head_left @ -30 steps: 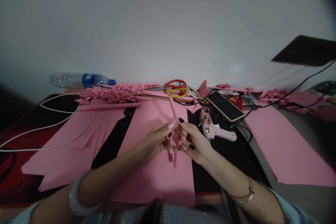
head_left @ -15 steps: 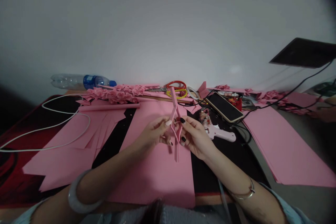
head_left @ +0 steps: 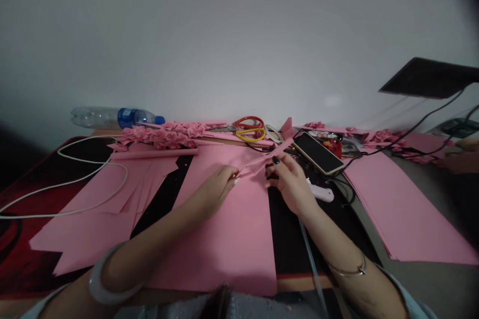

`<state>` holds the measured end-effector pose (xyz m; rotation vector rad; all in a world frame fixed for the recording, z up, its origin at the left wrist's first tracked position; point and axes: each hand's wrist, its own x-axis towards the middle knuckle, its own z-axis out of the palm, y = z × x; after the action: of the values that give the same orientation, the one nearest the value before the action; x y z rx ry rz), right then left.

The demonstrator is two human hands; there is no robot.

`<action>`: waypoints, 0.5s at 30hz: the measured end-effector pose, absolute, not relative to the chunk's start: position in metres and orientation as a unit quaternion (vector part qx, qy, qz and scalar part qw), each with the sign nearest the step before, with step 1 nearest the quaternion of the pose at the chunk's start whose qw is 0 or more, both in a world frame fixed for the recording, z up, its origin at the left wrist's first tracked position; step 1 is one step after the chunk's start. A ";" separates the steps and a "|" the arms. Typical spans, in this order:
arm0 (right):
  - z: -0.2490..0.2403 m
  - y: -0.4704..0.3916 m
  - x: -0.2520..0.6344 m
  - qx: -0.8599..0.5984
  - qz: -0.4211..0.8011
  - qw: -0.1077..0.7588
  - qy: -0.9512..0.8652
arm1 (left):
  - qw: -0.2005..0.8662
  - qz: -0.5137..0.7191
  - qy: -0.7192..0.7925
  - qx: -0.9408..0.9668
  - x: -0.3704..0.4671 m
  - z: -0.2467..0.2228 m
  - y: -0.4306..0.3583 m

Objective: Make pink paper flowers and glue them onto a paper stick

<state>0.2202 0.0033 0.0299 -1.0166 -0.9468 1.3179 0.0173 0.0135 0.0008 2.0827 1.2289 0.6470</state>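
Note:
My left hand (head_left: 220,187) is closed, pinching one end of a folded pink paper strip (head_left: 258,163) between thumb and fingers. The strip slants up and to the right, its far end above my right hand (head_left: 289,179). That hand is beside the strip with its fingers curled but apart; they do not appear to grip it, though a fingertip may touch it. Beneath both hands lies a large pink paper sheet (head_left: 224,239). A white glue gun (head_left: 322,193) is partly hidden behind my right hand.
Pink paper flowers (head_left: 164,134), red-and-yellow-handled scissors (head_left: 250,129) and a plastic bottle (head_left: 101,117) lie along the wall. To the right are a phone (head_left: 318,153) and stacked pink sheets (head_left: 404,209). Cut paper pieces (head_left: 93,214) and a white cable (head_left: 56,187) lie left.
The pink strip went from upright, held by both hands, to slanting toward the upper right. My right hand has loosened and shifted right; my left hand keeps its pinch.

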 end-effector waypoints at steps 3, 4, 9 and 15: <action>0.034 0.011 0.238 -0.486 0.481 0.585 -0.435 | 0.242 0.152 0.489 0.824 0.011 0.005 0.018; 0.035 0.013 0.243 -0.512 0.458 0.563 -0.459 | 0.219 0.118 0.495 0.832 0.010 0.007 0.020; 0.039 0.015 0.257 -0.578 0.318 0.286 -0.695 | 0.099 0.007 0.486 0.869 0.002 0.019 0.025; 0.048 -0.005 0.238 -0.507 0.121 0.061 -0.851 | 0.058 0.006 0.445 0.894 -0.012 0.027 0.018</action>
<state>0.2384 -0.0054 0.0481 -1.5352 -2.5743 0.3649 -0.0118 0.0184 0.0272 2.7082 1.3490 0.0192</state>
